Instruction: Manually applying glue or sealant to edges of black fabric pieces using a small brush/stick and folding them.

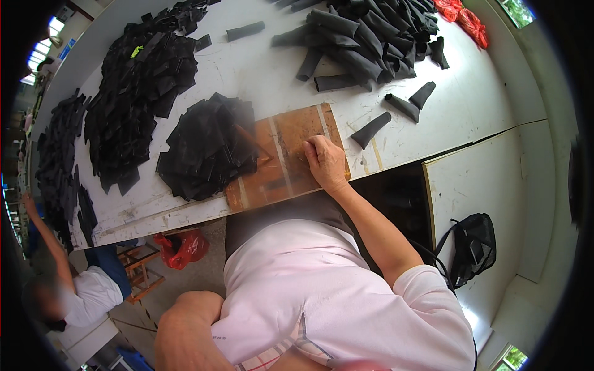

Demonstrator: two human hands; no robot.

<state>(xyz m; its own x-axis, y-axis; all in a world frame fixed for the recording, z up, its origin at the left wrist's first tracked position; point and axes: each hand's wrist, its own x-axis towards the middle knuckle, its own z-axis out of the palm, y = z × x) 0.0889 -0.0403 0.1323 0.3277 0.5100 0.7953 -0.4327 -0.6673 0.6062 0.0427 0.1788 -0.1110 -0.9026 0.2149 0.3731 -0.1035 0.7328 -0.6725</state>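
My right hand [326,162] rests on the right side of a brown board [309,123] crossed by pale strips, at the table's near edge. Its fingers are curled into a loose fist, and nothing sticks out of it. A slim brown stick-like tool [255,143] lies on the board's left part. Beside it, overlapping the board, is a heap of flat black fabric pieces [207,145]. Of my left arm [189,328], only a bent part shows at the lower edge; the hand is out of view. A dark grey fabric tube [371,130] lies just right of the board.
More black pieces [130,93] cover the table's left side. Several grey tubes [365,43] are piled at the far side, near red plastic bags [464,22]. A black mesh bag [473,247] sits on the right surface. Another person [93,297] is at the left, near a wooden stool [142,272].
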